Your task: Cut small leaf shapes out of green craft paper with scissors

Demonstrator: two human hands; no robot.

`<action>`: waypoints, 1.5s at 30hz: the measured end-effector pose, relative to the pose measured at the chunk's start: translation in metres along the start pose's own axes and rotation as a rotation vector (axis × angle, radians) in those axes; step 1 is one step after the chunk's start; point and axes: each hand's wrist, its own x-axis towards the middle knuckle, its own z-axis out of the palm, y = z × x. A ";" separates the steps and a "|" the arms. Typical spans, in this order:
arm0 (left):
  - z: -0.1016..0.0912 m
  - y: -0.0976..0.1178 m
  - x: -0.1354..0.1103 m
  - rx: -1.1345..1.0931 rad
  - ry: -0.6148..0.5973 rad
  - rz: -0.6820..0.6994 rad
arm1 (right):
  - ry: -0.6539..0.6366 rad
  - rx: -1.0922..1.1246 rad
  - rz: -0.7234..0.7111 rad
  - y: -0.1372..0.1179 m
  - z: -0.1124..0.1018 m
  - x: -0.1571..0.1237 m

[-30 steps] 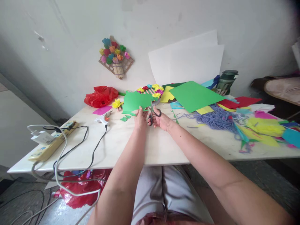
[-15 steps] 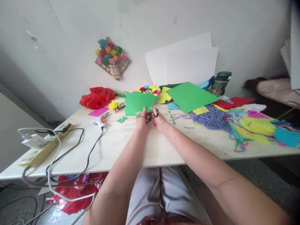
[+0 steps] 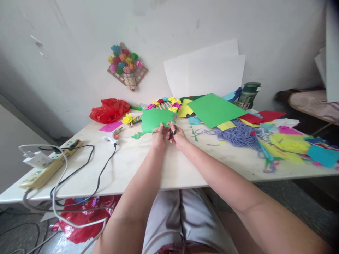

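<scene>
Between the fingers of my left hand (image 3: pixel 159 137) is the near edge of a green paper sheet (image 3: pixel 155 119), its outline ragged where pieces are cut away. My right hand (image 3: pixel 179 137) is closed around the dark handles of a pair of scissors (image 3: pixel 172 132). The blades point away from me by the sheet's right edge; whether they touch the paper I cannot make out. Small green paper scraps (image 3: pixel 136 135) lie left of the sheet. Behind it stands a craft piece with paper flowers (image 3: pixel 172 102), partly covered by the sheet.
A white glue gun (image 3: pixel 111 137) and a power strip (image 3: pixel 50 165) with cables lie at left. A red plastic bag (image 3: pixel 109 110) sits at the back. On the right are a large green sheet (image 3: pixel 215 109), purple yarn (image 3: pixel 235 135), coloured paper and a dark green jar (image 3: pixel 249 94).
The green sheet has tipped lower, so more of the paper flowers behind it shows. The scissors have turned slightly in my right hand. Both hands stay close together.
</scene>
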 end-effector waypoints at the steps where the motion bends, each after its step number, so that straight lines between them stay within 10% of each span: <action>1: -0.001 0.000 0.002 -0.015 0.007 0.034 | -0.008 -0.002 -0.005 0.000 -0.001 0.000; 29: -0.006 0.011 0.003 0.018 0.040 0.080 | -0.109 -0.074 0.019 -0.007 -0.026 0.015; 45: -0.006 0.012 0.002 0.022 0.057 0.095 | 0.146 -0.078 0.034 -0.008 -0.022 0.015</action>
